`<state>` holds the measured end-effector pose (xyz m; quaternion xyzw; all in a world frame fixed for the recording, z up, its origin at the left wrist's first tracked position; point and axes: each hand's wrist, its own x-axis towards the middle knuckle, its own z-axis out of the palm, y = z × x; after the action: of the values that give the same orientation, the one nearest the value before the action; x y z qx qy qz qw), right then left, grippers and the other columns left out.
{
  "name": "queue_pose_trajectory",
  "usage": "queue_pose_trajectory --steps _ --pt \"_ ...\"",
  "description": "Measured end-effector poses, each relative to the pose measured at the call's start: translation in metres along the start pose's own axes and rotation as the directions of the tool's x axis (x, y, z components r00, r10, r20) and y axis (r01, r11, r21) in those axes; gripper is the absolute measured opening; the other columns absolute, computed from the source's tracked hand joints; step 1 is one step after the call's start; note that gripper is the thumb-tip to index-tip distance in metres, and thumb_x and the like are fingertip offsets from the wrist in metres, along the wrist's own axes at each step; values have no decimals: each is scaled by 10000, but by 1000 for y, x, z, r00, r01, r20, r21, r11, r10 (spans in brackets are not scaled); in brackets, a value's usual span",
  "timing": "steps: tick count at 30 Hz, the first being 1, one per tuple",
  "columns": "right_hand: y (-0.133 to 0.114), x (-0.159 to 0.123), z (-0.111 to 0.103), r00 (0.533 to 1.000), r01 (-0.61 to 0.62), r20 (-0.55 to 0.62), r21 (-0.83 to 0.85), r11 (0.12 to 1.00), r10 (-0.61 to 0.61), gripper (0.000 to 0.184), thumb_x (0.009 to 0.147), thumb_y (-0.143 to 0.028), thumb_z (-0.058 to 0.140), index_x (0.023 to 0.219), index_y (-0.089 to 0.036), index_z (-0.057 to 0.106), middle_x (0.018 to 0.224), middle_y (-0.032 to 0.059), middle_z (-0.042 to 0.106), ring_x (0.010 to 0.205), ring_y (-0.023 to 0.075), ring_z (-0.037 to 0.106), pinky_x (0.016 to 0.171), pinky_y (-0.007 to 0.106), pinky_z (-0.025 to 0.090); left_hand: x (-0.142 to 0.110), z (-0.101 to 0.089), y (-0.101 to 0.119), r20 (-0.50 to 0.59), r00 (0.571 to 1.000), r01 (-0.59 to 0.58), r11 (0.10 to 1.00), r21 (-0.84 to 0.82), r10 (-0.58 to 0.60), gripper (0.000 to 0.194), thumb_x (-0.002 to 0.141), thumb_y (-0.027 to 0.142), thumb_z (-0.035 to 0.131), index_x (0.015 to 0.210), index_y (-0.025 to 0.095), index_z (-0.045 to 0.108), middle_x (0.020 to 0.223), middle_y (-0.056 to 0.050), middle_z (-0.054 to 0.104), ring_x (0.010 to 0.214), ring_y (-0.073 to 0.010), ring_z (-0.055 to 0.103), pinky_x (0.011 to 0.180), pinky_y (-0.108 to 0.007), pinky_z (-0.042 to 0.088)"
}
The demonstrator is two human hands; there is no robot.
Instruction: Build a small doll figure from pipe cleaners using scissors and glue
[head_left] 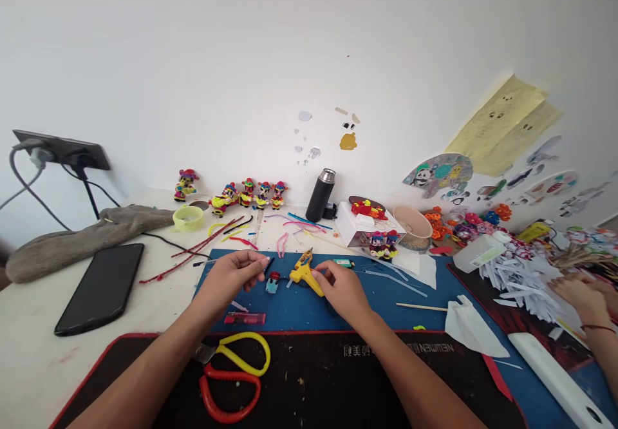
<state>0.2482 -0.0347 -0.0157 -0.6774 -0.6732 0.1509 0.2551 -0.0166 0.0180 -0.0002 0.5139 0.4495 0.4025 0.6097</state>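
Note:
My left hand (235,278) is closed, with thumb and fingertips pinching a short black pipe cleaner (270,265). My right hand (344,285) grips the handle of a yellow hot glue gun (302,276), whose nozzle points up and away from me. Between the two hands, a small light-blue and red piece (273,282) sits on the blue mat (299,317). Closer to me lie a pink lighter (245,318) and scissors (244,355) with one yellow and one red handle loop.
Small colourful figures (263,196) stand along the wall near a black flask (320,196). A phone (100,288) and red pipe cleaners (197,248) lie left. At right are crumpled tissue (470,326), paper strips (519,281) and another person's hand (582,290).

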Motion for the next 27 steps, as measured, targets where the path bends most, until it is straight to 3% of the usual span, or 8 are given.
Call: queue_pose_trajectory --steps 6,11,27 --pt "-32 -5 18 991 117 -96 296 948 -92 245 970 -407 619 927 -197 738 608 -37 567 556 140 514 569 255 363 -4 2 4 104 987 136 984 -117 -124 433 633 536 911 680 180 669 602 15 630 507 -100 459 484 -217 350" --pt "-56 2 33 980 187 -135 379 907 -146 187 944 -361 626 913 -203 722 580 -53 489 522 130 469 538 253 334 -4 2 4 164 966 230 957 -175 -202 459 583 508 946 665 166 651 573 27 593 499 -85 443 457 -199 311" --pt "-61 5 39 978 206 -128 485 850 -164 168 939 -349 638 919 -201 715 563 -61 466 496 121 437 518 254 322 -2 4 -3 251 921 351 913 -207 -298 458 544 469 983 704 153 693 525 39 573 476 -77 450 430 -182 290"
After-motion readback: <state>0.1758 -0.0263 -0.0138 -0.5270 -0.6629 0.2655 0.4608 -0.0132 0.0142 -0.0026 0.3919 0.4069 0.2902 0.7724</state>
